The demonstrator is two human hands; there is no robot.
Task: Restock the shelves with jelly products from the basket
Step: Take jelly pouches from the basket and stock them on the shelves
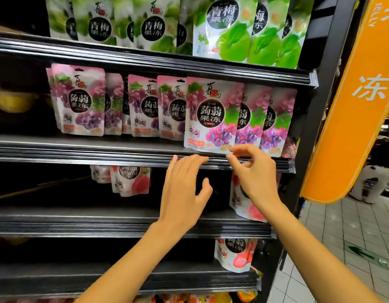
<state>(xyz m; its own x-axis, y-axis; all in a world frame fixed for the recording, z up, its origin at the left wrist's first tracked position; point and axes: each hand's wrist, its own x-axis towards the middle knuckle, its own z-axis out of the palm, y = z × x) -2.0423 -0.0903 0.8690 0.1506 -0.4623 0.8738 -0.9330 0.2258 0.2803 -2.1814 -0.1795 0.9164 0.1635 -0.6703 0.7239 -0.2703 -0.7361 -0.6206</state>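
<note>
Purple grape jelly pouches stand in rows on the middle shelf [101, 147]. The front pouch [212, 114] stands upright at the shelf's front edge on the right. My right hand [252, 173] is just below its bottom right corner, thumb and forefinger loosely curled and close to the pouch, holding nothing that I can see. My left hand [184, 189] hovers in front of the shelf edge with fingers spread and relaxed, holding nothing. The basket is out of view.
Green plum jelly pouches [222, 29] fill the top shelf. Pink peach pouches [132, 182] stand on the lower shelves, with large dark gaps beside them. An orange sign [353, 106] hangs at the right end. A tiled aisle floor [342, 248] lies right.
</note>
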